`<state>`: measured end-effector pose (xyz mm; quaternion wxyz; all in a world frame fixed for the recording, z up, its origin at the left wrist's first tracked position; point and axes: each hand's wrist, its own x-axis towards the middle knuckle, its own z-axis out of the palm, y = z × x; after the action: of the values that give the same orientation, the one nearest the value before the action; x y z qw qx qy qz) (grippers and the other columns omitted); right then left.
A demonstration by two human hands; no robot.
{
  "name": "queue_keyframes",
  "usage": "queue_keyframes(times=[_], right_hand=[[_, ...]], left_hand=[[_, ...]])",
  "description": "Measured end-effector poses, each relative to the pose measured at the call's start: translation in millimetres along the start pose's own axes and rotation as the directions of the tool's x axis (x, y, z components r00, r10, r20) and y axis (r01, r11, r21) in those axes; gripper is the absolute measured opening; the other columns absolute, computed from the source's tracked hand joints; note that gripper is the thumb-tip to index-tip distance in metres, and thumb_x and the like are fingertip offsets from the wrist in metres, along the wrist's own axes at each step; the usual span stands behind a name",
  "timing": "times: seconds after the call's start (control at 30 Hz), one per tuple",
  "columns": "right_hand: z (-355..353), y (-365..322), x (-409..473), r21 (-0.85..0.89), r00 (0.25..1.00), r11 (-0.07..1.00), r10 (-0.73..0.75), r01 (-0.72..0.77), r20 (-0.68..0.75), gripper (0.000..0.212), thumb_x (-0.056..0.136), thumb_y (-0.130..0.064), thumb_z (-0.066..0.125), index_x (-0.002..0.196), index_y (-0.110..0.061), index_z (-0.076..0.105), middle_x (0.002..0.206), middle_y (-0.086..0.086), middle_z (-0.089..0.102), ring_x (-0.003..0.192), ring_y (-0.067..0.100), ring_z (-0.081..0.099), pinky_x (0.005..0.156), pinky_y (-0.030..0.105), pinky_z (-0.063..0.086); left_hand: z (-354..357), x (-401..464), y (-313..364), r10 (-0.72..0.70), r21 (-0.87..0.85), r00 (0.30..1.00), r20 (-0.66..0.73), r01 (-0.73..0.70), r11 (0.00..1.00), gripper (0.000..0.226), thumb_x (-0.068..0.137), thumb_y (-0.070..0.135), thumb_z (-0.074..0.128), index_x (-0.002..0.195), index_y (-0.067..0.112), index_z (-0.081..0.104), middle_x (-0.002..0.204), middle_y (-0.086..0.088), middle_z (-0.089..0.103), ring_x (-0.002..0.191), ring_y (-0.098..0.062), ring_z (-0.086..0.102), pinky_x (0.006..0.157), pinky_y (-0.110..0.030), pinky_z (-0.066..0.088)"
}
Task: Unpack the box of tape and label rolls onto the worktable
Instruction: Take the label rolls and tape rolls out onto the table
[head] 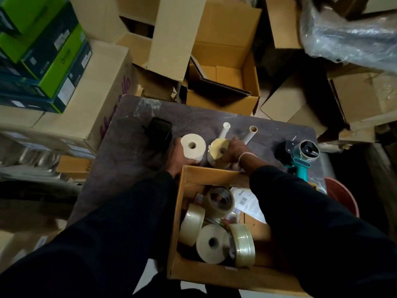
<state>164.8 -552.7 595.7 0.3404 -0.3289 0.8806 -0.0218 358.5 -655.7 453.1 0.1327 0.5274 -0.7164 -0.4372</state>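
Two label rolls on dark worktable w/ a hand gripping each, cardboard boxes around.

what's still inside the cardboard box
Inside the cardboard box: three clear tape rolls, one white label roll and a barcoded paper. The right sleeve covers the box's right side.

White paper sheet in the open box: a printed barcode and a short line of dark print, too small to read.
Closed carton left of the worktop: purple handwriting down its side, not legible.
Green-and-dark boxes stacked on it: white stickers and a logo, all blurred.
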Motion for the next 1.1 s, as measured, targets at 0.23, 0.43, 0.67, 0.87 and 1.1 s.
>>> queue_keyframes(times=[0.23,0.43,0.67,0.87,1.1], right_hand=[[0,-10,-6,-0.045,0.999,0.998,-0.051,0.051,-0.004,0.088,0.059,-0.037,0.094,0.128,-0.006,0.049,0.122,0.011,0.06,0.11,0.027,0.065,0.094,0.04,0.056],[-15,-8,-25,-0.086,0.996,0.992,-0.091,0.092,0.017,0.061,0.071,-0.041,0.086,0.114,-0.004,0.062,0.101,0.008,0.063,0.094,0.023,0.064,0.079,0.03,0.051],[-55,0,-76,0.121,0.963,0.962,-0.226,0.245,-0.147,0.054,0.075,-0.036,0.085,0.117,-0.009,0.066,0.107,0.009,0.071,0.099,0.027,0.07,0.088,0.041,0.059],[-89,24,-171,0.542,0.916,0.744,-0.372,0.391,-0.149,0.018,0.09,-0.014,0.07,0.098,0.001,0.072,0.088,0.012,0.077,0.077,0.022,0.072,0.067,0.035,0.059],[-26,82,-201,0.161,0.893,0.974,-0.21,0.158,0.399,0.023,0.096,-0.023,0.062,0.105,-0.003,0.069,0.084,0.007,0.069,0.064,0.018,0.064,0.049,0.019,0.048]], left_hand=[[-20,-32,51,0.015,0.073,1.0,0.006,-0.015,0.997,0.11,0.059,0.019,0.097,0.147,-0.001,0.034,0.148,-0.021,0.045,0.137,-0.035,0.045,0.107,-0.038,0.039],[-39,-51,71,0.1,0.112,0.994,0.044,-0.105,0.988,0.098,0.068,0.017,0.093,0.149,0.002,0.039,0.152,-0.02,0.04,0.141,-0.034,0.041,0.108,-0.032,0.036],[-88,-93,119,0.316,0.049,0.949,0.008,-0.316,0.948,0.048,0.084,0.011,0.081,0.127,0.0,0.064,0.138,-0.017,0.058,0.126,-0.028,0.059,0.106,-0.042,0.051],[-110,-146,166,0.423,-0.082,0.906,0.009,-0.421,0.903,0.034,0.087,0.015,0.077,0.119,0.009,0.068,0.118,-0.004,0.072,0.11,-0.011,0.07,0.092,-0.034,0.06],[-86,-213,166,0.43,0.069,0.835,0.343,-0.479,0.875,0.009,0.084,0.026,0.078,0.092,0.024,0.074,0.093,0.008,0.077,0.085,-0.004,0.073,0.081,-0.036,0.062]])
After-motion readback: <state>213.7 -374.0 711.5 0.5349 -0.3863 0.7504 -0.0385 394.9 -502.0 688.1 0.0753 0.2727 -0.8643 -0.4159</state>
